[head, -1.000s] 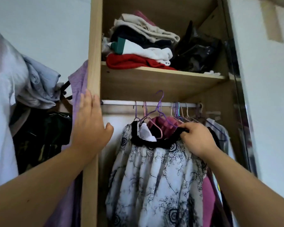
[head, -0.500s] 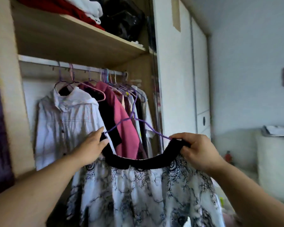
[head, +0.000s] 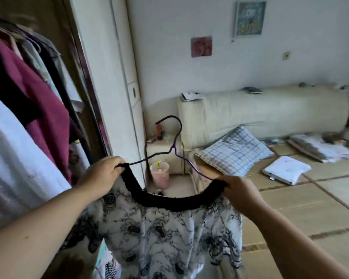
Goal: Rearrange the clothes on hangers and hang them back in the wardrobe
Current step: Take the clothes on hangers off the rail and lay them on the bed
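A person's left hand (head: pixel 101 176) and right hand (head: pixel 242 195) each grip one end of a black-collared patterned dress (head: pixel 165 234) on a purple hanger (head: pixel 177 137), held beside the open wardrobe (head: pixel 85 73) above the floor.

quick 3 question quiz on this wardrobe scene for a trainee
1. True or false: the purple hanger is hooked on a rail.
2. The left hand and right hand grip the patterned top by its: A hem, B black neckline, C sleeves.
3. Fill in: the checked pillow lies to the hanger's ___.
Key: 1 false; 2 B; 3 right.
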A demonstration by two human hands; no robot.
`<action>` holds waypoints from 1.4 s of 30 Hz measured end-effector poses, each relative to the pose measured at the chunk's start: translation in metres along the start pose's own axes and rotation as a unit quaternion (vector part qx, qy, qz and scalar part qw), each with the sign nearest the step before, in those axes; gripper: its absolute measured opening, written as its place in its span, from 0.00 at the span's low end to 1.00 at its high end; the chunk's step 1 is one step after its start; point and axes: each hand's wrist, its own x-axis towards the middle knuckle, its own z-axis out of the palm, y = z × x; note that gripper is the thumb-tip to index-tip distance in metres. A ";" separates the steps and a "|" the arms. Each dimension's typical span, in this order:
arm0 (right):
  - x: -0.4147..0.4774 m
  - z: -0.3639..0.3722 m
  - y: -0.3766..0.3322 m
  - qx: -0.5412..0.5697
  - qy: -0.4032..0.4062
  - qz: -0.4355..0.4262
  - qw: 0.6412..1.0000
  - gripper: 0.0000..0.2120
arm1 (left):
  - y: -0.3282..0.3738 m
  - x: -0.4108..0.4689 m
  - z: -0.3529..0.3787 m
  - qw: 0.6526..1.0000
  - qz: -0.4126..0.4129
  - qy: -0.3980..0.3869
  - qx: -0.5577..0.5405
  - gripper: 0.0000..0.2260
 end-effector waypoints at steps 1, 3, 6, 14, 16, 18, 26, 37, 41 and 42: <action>-0.021 0.000 0.017 -0.009 -0.009 0.029 0.999 0.17 | 0.009 -0.003 0.016 1.000 0.018 -0.021 -0.005 0.06; -0.063 -0.003 0.046 -0.016 -0.024 0.089 0.996 0.17 | 0.031 -0.011 0.050 0.996 0.055 -0.063 -0.017 0.06; -0.126 -0.012 0.091 -0.004 -0.020 0.177 0.984 0.17 | 0.072 -0.025 0.099 0.987 0.103 -0.111 -0.046 0.07; -0.300 -0.063 0.205 -0.002 0.004 0.377 0.926 0.17 | 0.235 -0.071 0.240 0.930 0.216 -0.288 -0.079 0.08; -0.337 -0.082 0.226 0.002 0.021 0.427 0.904 0.17 | 0.283 -0.087 0.267 0.907 0.246 -0.331 -0.086 0.08; -0.373 -0.105 0.246 0.006 0.024 0.465 0.885 0.15 | 0.334 -0.104 0.294 0.888 0.271 -0.361 -0.090 0.09; -0.455 -0.150 0.347 0.128 0.165 0.588 0.782 0.12 | 0.500 -0.151 0.383 0.870 0.304 -0.382 -0.069 0.10; -0.449 -0.142 0.505 0.129 0.110 0.657 0.735 0.16 | 0.588 -0.159 0.545 0.863 0.253 -0.437 -0.002 0.09; -0.446 -0.121 0.539 0.119 0.070 0.674 0.726 0.20 | 0.582 -0.170 0.580 0.862 0.213 -0.458 0.037 0.08; -0.447 -0.116 0.547 0.113 0.073 0.678 0.722 0.22 | 0.582 -0.172 0.585 0.861 0.209 -0.463 0.039 0.08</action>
